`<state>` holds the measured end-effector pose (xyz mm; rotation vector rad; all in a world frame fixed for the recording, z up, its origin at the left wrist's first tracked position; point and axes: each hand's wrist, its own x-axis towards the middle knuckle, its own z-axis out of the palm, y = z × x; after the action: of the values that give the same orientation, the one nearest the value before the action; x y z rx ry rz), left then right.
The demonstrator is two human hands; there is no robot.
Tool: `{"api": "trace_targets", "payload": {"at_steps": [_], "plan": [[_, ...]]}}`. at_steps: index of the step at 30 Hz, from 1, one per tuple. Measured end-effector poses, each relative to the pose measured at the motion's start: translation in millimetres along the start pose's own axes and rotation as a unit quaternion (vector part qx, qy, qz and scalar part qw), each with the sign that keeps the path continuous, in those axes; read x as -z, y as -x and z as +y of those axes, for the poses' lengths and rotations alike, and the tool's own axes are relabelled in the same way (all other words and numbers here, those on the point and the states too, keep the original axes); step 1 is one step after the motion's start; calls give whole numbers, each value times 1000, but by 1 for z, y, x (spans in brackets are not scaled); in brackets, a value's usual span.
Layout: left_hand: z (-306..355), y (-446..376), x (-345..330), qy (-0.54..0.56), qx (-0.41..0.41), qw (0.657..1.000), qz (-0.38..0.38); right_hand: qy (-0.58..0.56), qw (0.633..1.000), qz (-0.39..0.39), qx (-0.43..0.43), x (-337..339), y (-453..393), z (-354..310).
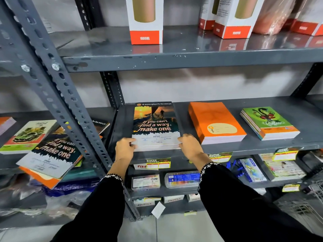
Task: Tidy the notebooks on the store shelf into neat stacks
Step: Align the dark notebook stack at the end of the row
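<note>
A stack of notebooks with a sunset cover reading "If you can't find a way, make one" (154,123) lies on the grey metal shelf (244,147). My left hand (124,148) grips its front left corner and my right hand (189,144) grips its front right corner. To the right lie an orange notebook stack (215,122) and a green-covered stack (269,122), both squared. On the left bay, a messy tilted pile with the same sunset cover (50,154) hangs over the shelf edge, beside a stack with a green car cover (28,135).
A slotted grey upright (70,110) divides the two bays. Boxes marked 1000ML (145,20) stand on the shelf above. Below are crayon and stationery boxes (181,179) and price tags (158,163). A wire basket (307,198) sits low at the right.
</note>
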<state>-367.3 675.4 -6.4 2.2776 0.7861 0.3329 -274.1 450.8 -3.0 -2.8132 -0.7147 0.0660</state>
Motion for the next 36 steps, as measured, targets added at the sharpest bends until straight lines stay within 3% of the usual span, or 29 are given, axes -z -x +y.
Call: {"api": "trace_targets", "payload": {"at_steps": [14, 36], "plan": [[-6, 7, -3, -41, -37, 998, -2, 65, 998, -1, 25, -5, -2, 0], [5, 12, 2, -201, -63, 976, -63, 50, 999, 9, -14, -6, 2, -4]]}}
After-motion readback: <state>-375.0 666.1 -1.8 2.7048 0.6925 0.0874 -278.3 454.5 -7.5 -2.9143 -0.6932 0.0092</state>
